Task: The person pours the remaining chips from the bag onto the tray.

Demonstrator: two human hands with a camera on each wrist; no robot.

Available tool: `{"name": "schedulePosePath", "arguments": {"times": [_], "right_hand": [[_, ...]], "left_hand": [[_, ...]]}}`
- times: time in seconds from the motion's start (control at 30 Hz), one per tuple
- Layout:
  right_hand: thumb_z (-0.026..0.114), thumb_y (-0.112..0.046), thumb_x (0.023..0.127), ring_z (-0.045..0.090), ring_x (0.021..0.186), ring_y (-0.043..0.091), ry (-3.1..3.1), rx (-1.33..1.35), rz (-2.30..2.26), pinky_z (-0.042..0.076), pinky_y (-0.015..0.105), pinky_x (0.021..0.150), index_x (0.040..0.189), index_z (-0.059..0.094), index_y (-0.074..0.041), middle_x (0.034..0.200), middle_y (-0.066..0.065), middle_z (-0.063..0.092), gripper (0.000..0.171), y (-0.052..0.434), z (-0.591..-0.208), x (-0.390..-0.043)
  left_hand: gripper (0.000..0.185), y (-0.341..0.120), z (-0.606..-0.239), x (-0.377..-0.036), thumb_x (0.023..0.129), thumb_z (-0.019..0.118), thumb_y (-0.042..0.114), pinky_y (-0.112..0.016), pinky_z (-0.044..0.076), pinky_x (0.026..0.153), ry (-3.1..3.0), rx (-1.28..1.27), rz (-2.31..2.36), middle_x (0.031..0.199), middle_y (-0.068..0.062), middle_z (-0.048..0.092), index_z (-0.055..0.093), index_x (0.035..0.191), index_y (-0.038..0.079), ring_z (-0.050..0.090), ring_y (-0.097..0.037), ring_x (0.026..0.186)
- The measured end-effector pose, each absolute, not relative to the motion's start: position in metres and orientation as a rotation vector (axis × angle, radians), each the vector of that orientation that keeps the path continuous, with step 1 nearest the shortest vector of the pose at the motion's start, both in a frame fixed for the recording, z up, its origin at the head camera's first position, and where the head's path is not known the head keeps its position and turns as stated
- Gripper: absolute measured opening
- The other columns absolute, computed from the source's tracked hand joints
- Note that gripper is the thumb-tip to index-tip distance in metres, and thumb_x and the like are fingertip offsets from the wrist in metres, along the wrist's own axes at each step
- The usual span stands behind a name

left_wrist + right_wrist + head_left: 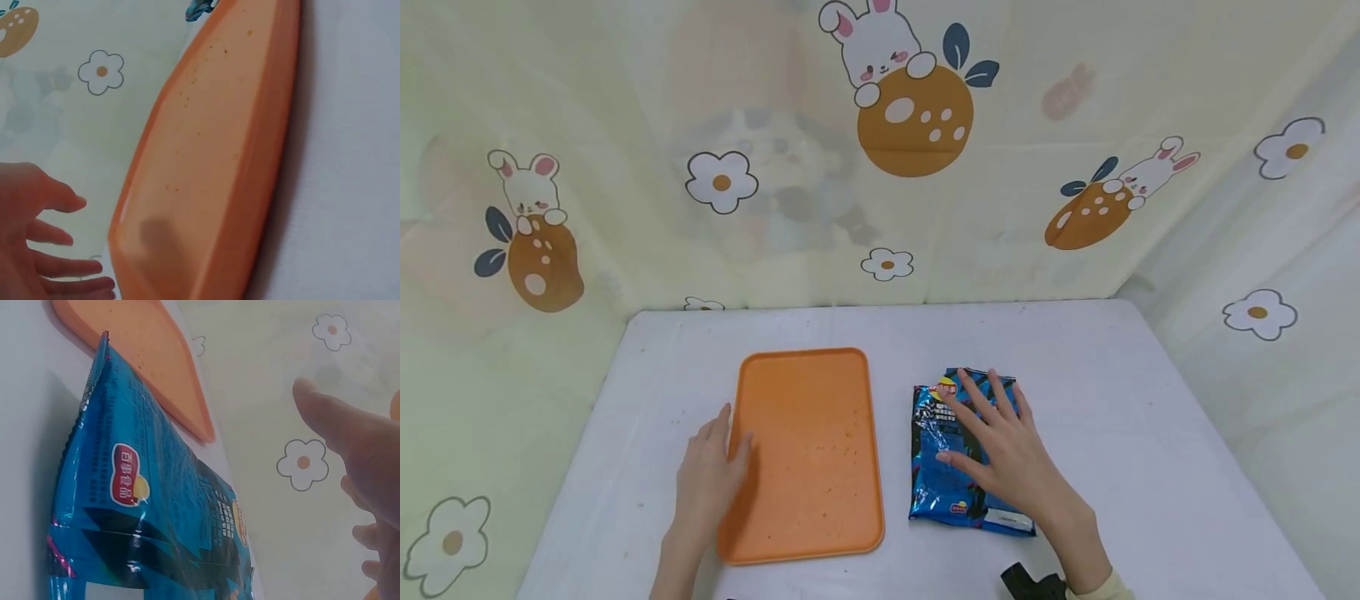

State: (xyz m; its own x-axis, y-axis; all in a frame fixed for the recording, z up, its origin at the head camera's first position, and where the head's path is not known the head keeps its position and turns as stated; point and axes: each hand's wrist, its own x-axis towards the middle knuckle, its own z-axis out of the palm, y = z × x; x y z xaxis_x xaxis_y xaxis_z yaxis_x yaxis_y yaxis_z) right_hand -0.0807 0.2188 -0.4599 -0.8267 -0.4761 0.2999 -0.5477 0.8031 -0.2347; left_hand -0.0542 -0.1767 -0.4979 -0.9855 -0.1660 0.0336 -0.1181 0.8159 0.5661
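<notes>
An orange tray (820, 450) lies on the white table, flecked with small crumbs. My left hand (711, 471) rests at its left rim with straight fingers, the thumb touching the edge. In the left wrist view the tray (212, 162) fills the middle and my left hand (44, 244) shows spread fingers at the lower left. A blue snack bag (936, 492) lies flat just right of the tray. My right hand (1000, 442) is spread flat over it, fingers straight. The right wrist view shows the bag (144, 512) close up, the tray (150, 356) behind it, and my right hand (356, 462) at the right.
The white table (1112, 417) is bordered behind and on both sides by a pale cloth backdrop (1015, 208) printed with rabbits and flowers. A black wrist strap (1030, 583) shows at the bottom edge.
</notes>
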Motion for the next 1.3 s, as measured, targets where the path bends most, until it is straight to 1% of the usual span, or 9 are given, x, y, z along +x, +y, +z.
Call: {"name": "schedulePosePath", "arguments": {"times": [0.1,0.23,0.3,0.5,0.73,0.87,1.03,1.1,1.3], "right_hand": [[0.056,-0.066,0.096,0.019,0.153,0.052,-2.771,0.803,0.48,0.019,0.078,0.112,0.158,0.043,-0.023,0.167,0.015,0.032,0.077,0.218,-0.461,-0.079],[0.056,-0.067,0.096,0.019,0.153,0.051,-2.755,0.807,0.494,0.02,0.08,0.111,0.159,0.04,-0.025,0.167,0.014,0.032,0.078,0.218,-0.462,-0.078],[0.056,-0.067,0.096,0.018,0.154,0.05,-2.753,0.808,0.502,0.019,0.079,0.112,0.159,0.04,-0.025,0.168,0.013,0.031,0.078,0.218,-0.463,-0.078],[0.061,-0.063,0.095,0.015,0.156,0.047,-2.768,0.796,0.547,0.017,0.078,0.114,0.157,0.044,-0.021,0.168,0.012,0.03,0.077,0.217,-0.462,-0.074],[0.071,-0.054,0.092,0.021,0.152,0.053,-2.789,0.753,0.573,0.024,0.082,0.107,0.158,0.043,-0.02,0.168,0.015,0.03,0.079,0.219,-0.462,-0.071],[0.079,-0.044,0.088,0.029,0.147,0.057,-2.787,0.701,0.615,0.03,0.08,0.105,0.157,0.042,-0.014,0.166,0.02,0.03,0.084,0.221,-0.463,-0.071],[0.085,-0.032,0.084,0.034,0.146,0.053,-2.792,0.615,0.735,0.038,0.075,0.103,0.161,0.035,-0.016,0.165,0.022,0.03,0.093,0.227,-0.469,-0.068],[0.085,-0.032,0.085,0.035,0.146,0.052,-2.807,0.566,0.781,0.04,0.074,0.102,0.162,0.032,-0.018,0.166,0.023,0.029,0.095,0.23,-0.472,-0.066],[0.083,-0.039,0.087,0.032,0.146,0.053,-2.9,0.324,0.903,0.038,0.076,0.103,0.162,0.03,-0.015,0.167,0.024,0.025,0.095,0.242,-0.48,-0.055]], "left_hand": [[0.055,-0.178,-0.502,-0.052,0.102,0.061,0.019,-0.06,0.052,0.093,-2.932,0.298,-0.918,0.13,-0.034,0.059,0.046,0.147,-0.01,0.06,-0.049,0.114],[0.047,-0.179,-0.507,-0.052,0.102,0.06,0.016,-0.056,0.055,0.081,-2.948,0.335,-0.925,0.118,-0.031,0.063,0.053,0.14,-0.011,0.065,-0.041,0.098],[0.044,-0.179,-0.51,-0.052,0.101,0.06,0.012,-0.055,0.055,0.077,-2.955,0.343,-0.916,0.115,-0.03,0.064,0.056,0.137,-0.011,0.066,-0.039,0.094],[0.036,-0.179,-0.515,-0.05,0.099,0.057,0.002,-0.056,0.056,0.079,-2.962,0.396,-0.906,0.112,-0.03,0.064,0.06,0.132,-0.012,0.066,-0.044,0.099],[0.036,-0.18,-0.519,-0.051,0.099,0.057,0.001,-0.054,0.056,0.076,-2.948,0.412,-0.946,0.109,-0.028,0.064,0.06,0.132,-0.011,0.066,-0.041,0.095],[0.036,-0.181,-0.52,-0.052,0.099,0.056,0.002,-0.053,0.055,0.075,-2.946,0.431,-0.967,0.109,-0.027,0.064,0.059,0.133,-0.01,0.066,-0.039,0.094],[0.037,-0.181,-0.519,-0.051,0.1,0.056,0.003,-0.054,0.054,0.077,-2.947,0.449,-0.985,0.111,-0.026,0.064,0.058,0.135,-0.009,0.065,-0.039,0.096],[0.037,-0.181,-0.518,-0.051,0.1,0.056,0.004,-0.054,0.054,0.077,-2.946,0.462,-0.987,0.111,-0.026,0.064,0.058,0.135,-0.008,0.065,-0.039,0.097],[0.037,-0.181,-0.52,-0.051,0.1,0.056,0.004,-0.052,0.054,0.077,-2.962,0.483,-0.997,0.11,-0.025,0.063,0.058,0.136,-0.008,0.064,-0.036,0.094]]}}
